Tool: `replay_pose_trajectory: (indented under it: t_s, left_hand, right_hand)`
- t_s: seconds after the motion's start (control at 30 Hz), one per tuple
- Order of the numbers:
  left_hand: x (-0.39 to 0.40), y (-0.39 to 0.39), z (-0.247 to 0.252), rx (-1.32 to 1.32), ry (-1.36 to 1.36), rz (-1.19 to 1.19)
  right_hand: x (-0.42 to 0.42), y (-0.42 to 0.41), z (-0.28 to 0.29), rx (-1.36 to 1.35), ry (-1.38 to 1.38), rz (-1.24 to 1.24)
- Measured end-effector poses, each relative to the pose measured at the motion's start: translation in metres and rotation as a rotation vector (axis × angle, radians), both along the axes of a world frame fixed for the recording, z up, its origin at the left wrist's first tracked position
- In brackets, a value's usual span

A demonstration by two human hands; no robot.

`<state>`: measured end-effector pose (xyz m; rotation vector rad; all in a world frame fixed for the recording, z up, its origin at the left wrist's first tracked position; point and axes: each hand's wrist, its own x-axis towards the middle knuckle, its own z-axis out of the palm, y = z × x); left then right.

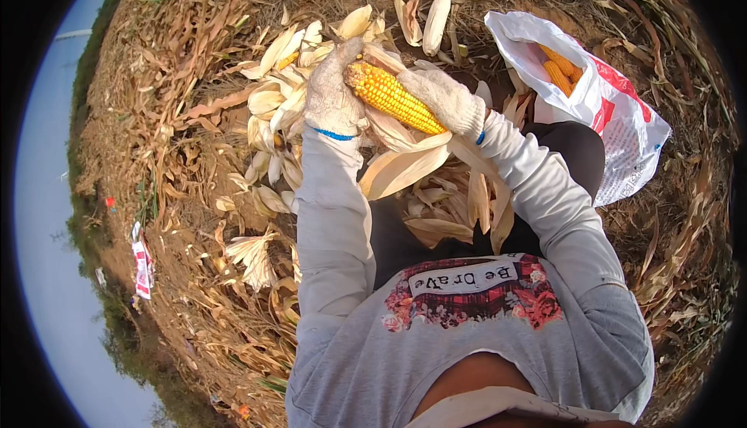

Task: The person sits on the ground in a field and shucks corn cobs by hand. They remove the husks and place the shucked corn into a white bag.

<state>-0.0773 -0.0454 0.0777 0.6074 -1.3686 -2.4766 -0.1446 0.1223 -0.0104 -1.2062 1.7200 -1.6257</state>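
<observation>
An ear of yellow corn (pixel 398 99) lies slanted between my two gloved hands, its kernels bared along most of its length. My left hand (pixel 337 86), in a pale knit glove with a blue cuff edge, is at the cob's browned end. Along the cob's upper side rests my right hand (pixel 448 96), gloved alike, gripping the ear; its fingertips are partly hidden by husk. Peeled-back dry husk leaves (pixel 405 168) hang from the ear toward my lap. The left fingers are partly hidden too, close against the husk.
To the right stands a white woven bag (pixel 627 136) with red print, its mouth showing several husked cobs (pixel 559 71). A pile of husked-off leaves and unhusked ears (pixel 273 104) lies at the left. Dry stalks (pixel 192 72) litter the soil. Another printed bag (pixel 142 267) sits farther off.
</observation>
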Motion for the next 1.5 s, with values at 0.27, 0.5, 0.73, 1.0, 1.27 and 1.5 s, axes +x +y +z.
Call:
replay_pose_trajectory:
  t_s: [0.27,0.5,0.73,1.0,1.27,1.5]
  left_hand:
    - [-0.009,0.009,-0.039,0.192,0.129,0.229]
    - [-0.031,0.038,-0.037,0.002,-0.005,0.533]
    - [0.004,0.026,-0.053,-1.296,-0.29,-0.066]
    - [-0.003,0.08,-0.054,-1.206,-0.588,-0.472]
    - [-0.011,0.084,-0.069,-1.878,-0.455,-0.683]
    - [0.023,0.101,-0.151,-1.83,-0.142,-0.974]
  right_hand:
    - [0.016,-0.008,0.022,-0.064,-0.274,-0.333]
    - [0.017,-0.004,0.022,0.045,-0.031,-0.464]
    - [-0.026,0.01,0.01,-0.687,-0.925,-0.378]
    - [-0.02,0.014,0.013,-0.648,-0.977,-0.394]
    - [-0.037,0.027,0.026,-0.436,-1.069,-0.331]
    - [-0.043,0.033,0.042,-0.357,-0.651,-0.407]
